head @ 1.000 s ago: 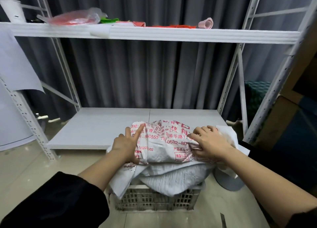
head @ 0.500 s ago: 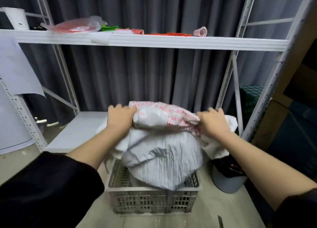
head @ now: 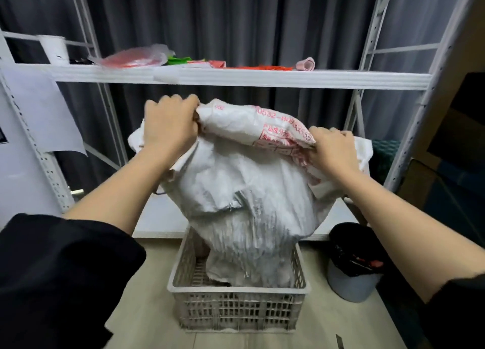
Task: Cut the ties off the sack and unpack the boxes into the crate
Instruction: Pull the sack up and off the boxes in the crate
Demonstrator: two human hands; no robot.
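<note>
At the centre of the frame, my left hand [head: 170, 128] and right hand [head: 333, 152] each gripped a bunched fistful of the white woven sack [head: 244, 191], holding it upended, its lower end hanging inside the grey plastic crate [head: 236, 309] on the floor at lower centre, before the white shelf [head: 236, 78].

White metal shelving rack [head: 367, 47] before dark grey pleated curtains [head: 236, 21]; upper shelf [head: 236, 79] cluttered; pale floor [head: 147, 309]; grey lined bin [head: 351, 275] near right.
</note>
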